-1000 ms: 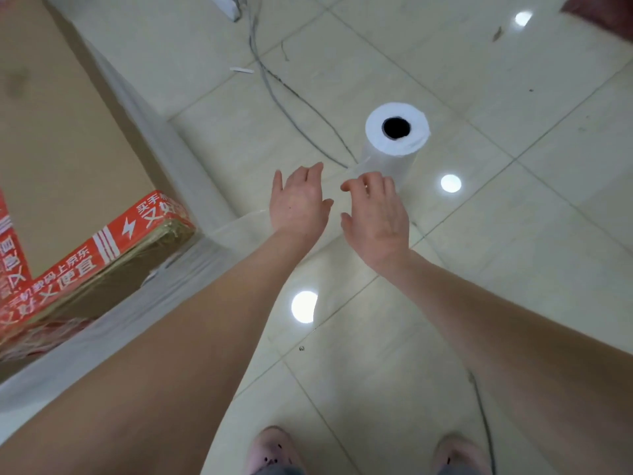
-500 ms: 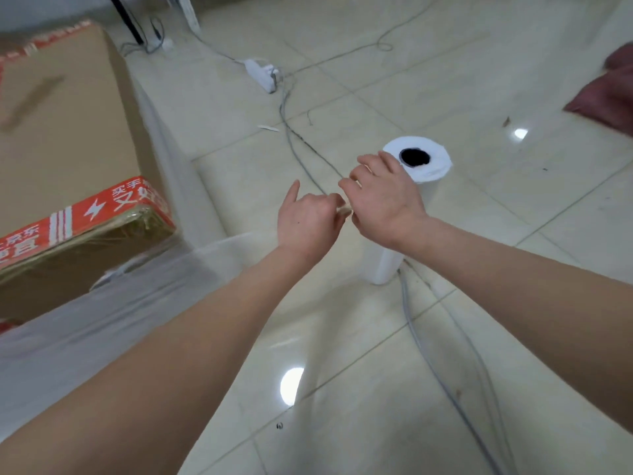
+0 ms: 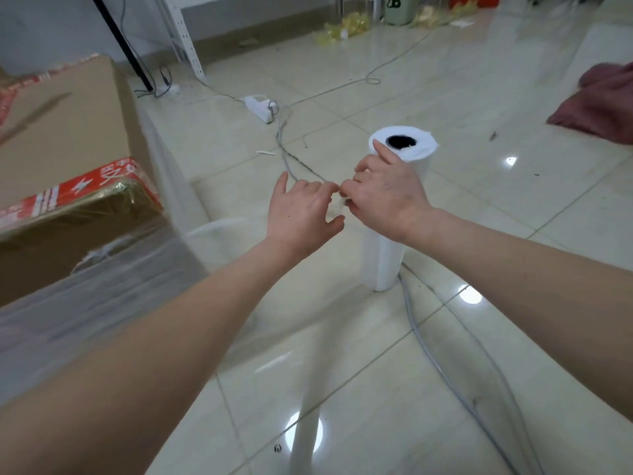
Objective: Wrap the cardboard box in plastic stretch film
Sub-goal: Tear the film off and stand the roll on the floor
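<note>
- Reaching out over the glossy cream tiled floor point(image 3: 496, 241), we had both bare hands close together in front of the upright white roll of stretch film point(image 3: 385, 265). It stood on the tiles with its dark core opening facing up.
- Our right hand point(image 3: 387, 197) had its lower fingers curled round a small bunched white bit of the clear plastic stretch film point(image 3: 102, 296). Its index finger stuck out straight and lay against the top rim of the roll.
- Our left hand point(image 3: 301, 210) was just beside the right, fingertips bent toward the same bunched bit, little finger lifted and thumb spread apart below. We could not tell whether it actually gripped the film.
- The large brown cardboard box point(image 3: 61, 132) sat at our left, well apart from the roll, with red printed tape point(image 3: 78, 190) along its near edge. Film covered its near side, and a loose sheet ran from that corner toward our hands.
- A grey cable point(image 3: 442, 368) ran across the tiles past the foot of the roll, toward a white power strip point(image 3: 261, 107) farther off.
- A dusky pink cloth point(image 3: 606, 104) lay at the far right.
- Yellow scraps point(image 3: 342, 25) were strewn near the back wall, with a white perforated metal upright point(image 3: 185, 42) and a slanted black pole point(image 3: 120, 39) further left.
</note>
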Motion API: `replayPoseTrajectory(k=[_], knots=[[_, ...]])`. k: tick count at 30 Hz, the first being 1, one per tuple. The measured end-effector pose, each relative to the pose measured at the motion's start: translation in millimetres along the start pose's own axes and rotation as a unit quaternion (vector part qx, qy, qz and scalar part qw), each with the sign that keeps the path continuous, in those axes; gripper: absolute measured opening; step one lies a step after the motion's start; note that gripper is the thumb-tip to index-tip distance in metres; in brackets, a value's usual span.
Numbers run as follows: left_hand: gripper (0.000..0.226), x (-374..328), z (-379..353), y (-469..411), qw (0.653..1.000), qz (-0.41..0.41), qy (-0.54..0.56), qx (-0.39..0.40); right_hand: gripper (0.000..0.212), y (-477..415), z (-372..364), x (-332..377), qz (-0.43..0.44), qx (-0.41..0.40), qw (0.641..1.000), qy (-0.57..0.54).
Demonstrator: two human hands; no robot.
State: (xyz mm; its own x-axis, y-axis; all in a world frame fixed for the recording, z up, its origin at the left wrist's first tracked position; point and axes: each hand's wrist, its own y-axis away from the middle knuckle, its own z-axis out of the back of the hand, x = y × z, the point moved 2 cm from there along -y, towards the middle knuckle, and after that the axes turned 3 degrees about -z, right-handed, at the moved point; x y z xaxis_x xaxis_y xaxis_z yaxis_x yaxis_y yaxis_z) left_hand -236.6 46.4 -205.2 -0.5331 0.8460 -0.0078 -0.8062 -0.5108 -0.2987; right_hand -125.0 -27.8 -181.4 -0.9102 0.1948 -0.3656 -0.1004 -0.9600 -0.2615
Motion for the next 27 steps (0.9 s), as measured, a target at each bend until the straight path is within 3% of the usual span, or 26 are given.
replayPoseTrajectory(k=[3,8,12,15,18,21,25,27], knots=[[0.029,-1,9,0,0.999,-0.021,0.016,-0.032,0.029,5,0,2,-0.009,-0.010,1.000,-0.009],[0.018,3,10,0,0.964,0.029,0.265,-0.014,0.006,14,2,6,-0.055,-0.105,0.992,-0.042],[0.012,8,16,4,0.939,0.037,0.340,0.015,0.016,26,1,12,-0.083,-0.150,0.981,-0.094],[0.006,10,18,10,0.937,0.032,0.347,0.015,0.012,33,4,14,-0.095,-0.168,0.969,-0.151],[0.008,11,19,12,0.949,0.024,0.313,0.020,0.016,34,0,15,-0.123,-0.127,0.965,-0.193],[0.012,8,19,11,0.959,0.016,0.282,0.019,0.012,35,1,18,-0.145,-0.171,0.949,-0.222],[0.014,3,13,9,0.970,0.016,0.242,0.021,0.013,35,-3,20,-0.137,-0.127,0.959,-0.211],[0.015,2,10,10,0.970,0.028,0.239,0.025,0.010,37,-5,20,-0.132,-0.148,0.957,-0.210]])
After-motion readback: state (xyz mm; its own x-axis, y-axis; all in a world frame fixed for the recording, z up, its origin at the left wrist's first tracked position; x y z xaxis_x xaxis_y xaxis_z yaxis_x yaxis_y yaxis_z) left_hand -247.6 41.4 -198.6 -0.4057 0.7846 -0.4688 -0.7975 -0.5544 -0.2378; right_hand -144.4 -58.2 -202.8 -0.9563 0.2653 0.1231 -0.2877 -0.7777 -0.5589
